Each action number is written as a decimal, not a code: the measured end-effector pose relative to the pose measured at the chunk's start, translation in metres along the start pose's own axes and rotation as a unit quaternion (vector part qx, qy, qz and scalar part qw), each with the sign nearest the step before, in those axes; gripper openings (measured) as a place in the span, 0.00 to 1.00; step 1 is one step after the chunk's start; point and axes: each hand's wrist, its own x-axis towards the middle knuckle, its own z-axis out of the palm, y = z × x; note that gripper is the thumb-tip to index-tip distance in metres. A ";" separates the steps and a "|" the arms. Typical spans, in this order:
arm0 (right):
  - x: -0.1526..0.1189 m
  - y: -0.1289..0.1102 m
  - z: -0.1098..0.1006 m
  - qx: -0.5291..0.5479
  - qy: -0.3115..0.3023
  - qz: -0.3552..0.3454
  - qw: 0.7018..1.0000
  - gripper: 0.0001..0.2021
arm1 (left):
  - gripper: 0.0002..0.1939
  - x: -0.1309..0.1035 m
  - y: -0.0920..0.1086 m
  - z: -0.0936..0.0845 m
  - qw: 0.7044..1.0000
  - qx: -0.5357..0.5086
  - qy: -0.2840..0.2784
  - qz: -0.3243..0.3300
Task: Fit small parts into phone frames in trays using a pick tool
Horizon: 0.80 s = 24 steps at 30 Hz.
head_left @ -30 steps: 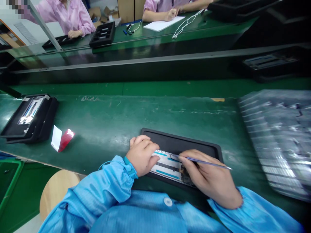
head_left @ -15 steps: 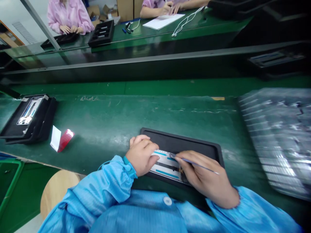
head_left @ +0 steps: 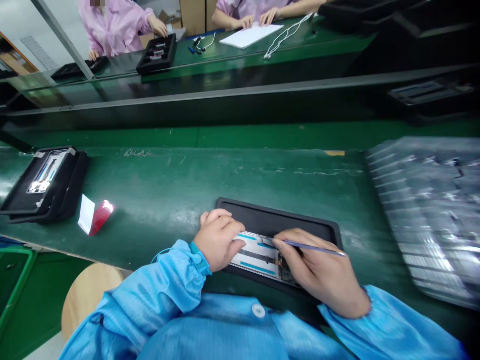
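Note:
A black tray [head_left: 296,221] lies on the green table in front of me, with a flat white panel [head_left: 258,256] bearing blue strips in it. Dark electronic parts show at the panel's right end. My left hand [head_left: 219,241] is closed on the panel's left end, thumb on top. Pinched in my right hand [head_left: 318,270] is a thin metal tool [head_left: 315,248], its tip over the panel's upper edge. My right hand partly hides the panel's right end.
Stacked black trays [head_left: 71,185] holding a phone frame stand at left, beside a red and white film [head_left: 101,217]. Clear plastic trays [head_left: 431,215] are stacked at right. Two people in pink sit across, beyond a barrier [head_left: 225,92].
My right hand has shifted slightly, and the tool lies flatter. Across the table, one person has reached to a black tray; the other's hands have spread on the paper.

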 end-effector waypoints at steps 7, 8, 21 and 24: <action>0.000 0.000 0.000 0.001 -0.007 0.009 1.000 0.06 | 0.11 0.001 0.001 0.000 1.000 0.007 -0.015 -0.006; 0.000 0.001 0.001 0.000 -0.006 0.004 1.000 0.06 | 0.11 0.001 0.001 0.000 1.000 0.007 -0.014 -0.005; 0.001 -0.002 -0.001 0.007 0.006 -0.015 1.000 0.04 | 0.11 0.001 0.000 0.000 1.000 -0.001 -0.011 -0.008; 0.003 -0.001 0.002 0.015 0.011 -0.028 0.999 0.04 | 0.11 0.001 0.000 0.000 1.000 -0.005 -0.007 -0.006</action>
